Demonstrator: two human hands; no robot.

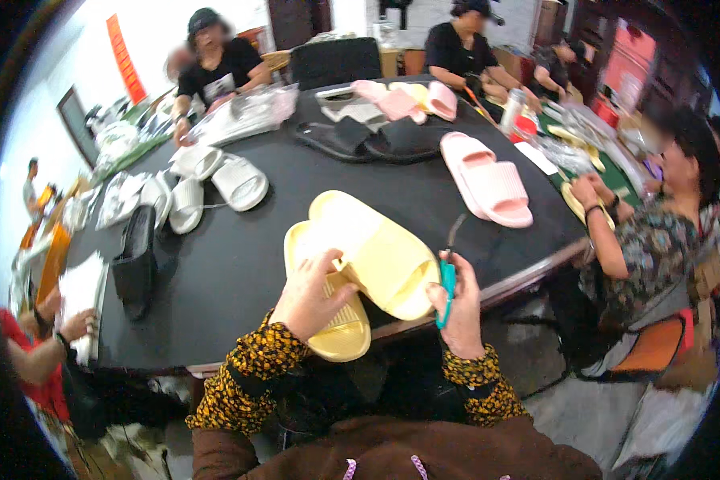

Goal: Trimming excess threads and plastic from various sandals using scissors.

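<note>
Two pale yellow slide slippers are held over the table's near edge. The upper yellow slipper (380,252) lies slanted across the lower yellow slipper (340,336), partly hiding it. My left hand (312,294) is closed on the pair, its thumb and fingers at the strap of the lower one. In my right hand (464,308) is a pair of teal-handled snips (446,290), with a slim metal tip pointing away from me. The right fingertips are at the strap edge of the upper slipper; whether they press on it, I cannot tell.
Around the black table (216,280) lie pink slippers (484,180), black slippers (376,140), white slippers (240,182) and a dark slipper (134,260) on its side. Plastic bags (244,116) lie at the far left. Several co-workers sit around; one at right handles a yellow slipper (576,204).
</note>
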